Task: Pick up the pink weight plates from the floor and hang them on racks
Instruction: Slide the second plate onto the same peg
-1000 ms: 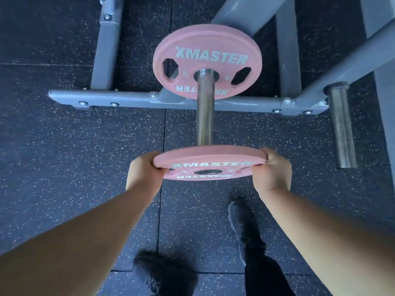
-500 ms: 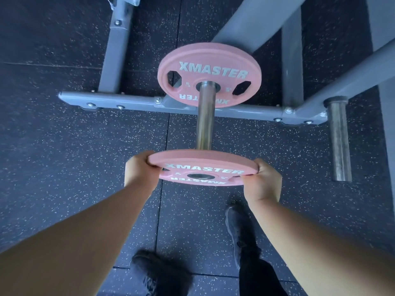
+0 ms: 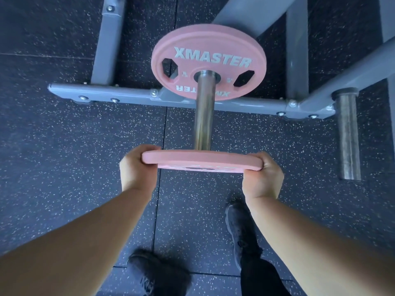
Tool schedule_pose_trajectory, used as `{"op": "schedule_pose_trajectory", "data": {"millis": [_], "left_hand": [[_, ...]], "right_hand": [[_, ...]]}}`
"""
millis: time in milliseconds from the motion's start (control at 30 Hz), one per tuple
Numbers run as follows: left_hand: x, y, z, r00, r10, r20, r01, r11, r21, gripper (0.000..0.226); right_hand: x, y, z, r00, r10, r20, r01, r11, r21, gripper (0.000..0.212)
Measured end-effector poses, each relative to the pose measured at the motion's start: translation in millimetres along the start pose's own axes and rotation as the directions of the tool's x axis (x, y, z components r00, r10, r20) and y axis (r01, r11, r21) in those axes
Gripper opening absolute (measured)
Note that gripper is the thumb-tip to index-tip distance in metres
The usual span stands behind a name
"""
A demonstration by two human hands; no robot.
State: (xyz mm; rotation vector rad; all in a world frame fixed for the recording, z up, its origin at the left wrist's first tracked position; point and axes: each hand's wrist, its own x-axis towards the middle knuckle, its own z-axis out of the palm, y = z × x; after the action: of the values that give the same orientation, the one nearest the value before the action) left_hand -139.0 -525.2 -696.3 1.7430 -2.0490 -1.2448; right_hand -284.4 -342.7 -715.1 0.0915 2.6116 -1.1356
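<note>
My left hand (image 3: 136,167) and right hand (image 3: 261,176), fingers clamped on the near plate (image 3: 201,161), have tipped it edge-on; two pink plates, two pegs (image 3: 204,116).

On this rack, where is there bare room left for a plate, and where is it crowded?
Free: the right peg, bare along its whole length; the middle peg between the hung plate and the held plate. Crowded: that peg's near end, both hands gripping there.

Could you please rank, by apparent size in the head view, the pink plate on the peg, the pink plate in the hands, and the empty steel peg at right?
1. Pink round plate on the peg.
2. Pink held plate, seen edge-on, likely the same size really.
3. Empty steel peg.
</note>
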Motion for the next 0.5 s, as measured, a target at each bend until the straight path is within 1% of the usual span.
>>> {"op": "schedule_pose_trajectory", "data": {"millis": [100, 200, 300, 433, 500], "left_hand": [[13, -2, 5, 0.999, 0.032, 0.0, -0.032, 0.999, -0.044, 0.037], [32, 15, 12, 0.998, 0.041, -0.042, -0.042, 0.999, -0.025, 0.043], [59, 53, 20, 0.998, 0.04, -0.043, -0.041, 0.999, -0.035, 0.051], [107, 86, 32, 0.999, 0.046, -0.01, -0.046, 0.998, -0.05, 0.087], [129, 100, 39, 0.999, 0.041, -0.016, -0.041, 0.998, -0.045, 0.094]], "right_hand": [[6, -3, 5, 0.998, 0.053, -0.029, -0.05, 0.994, 0.101, 0.038], [24, -19, 14, 0.997, 0.045, -0.062, -0.04, 0.996, 0.073, 0.031], [59, -46, 23, 0.997, 0.071, -0.041, -0.067, 0.994, 0.088, 0.044], [112, -73, 37, 0.998, 0.046, 0.036, -0.05, 0.994, 0.1, 0.069], [133, -85, 43, 0.998, 0.046, 0.054, -0.051, 0.994, 0.099, 0.076]]}}
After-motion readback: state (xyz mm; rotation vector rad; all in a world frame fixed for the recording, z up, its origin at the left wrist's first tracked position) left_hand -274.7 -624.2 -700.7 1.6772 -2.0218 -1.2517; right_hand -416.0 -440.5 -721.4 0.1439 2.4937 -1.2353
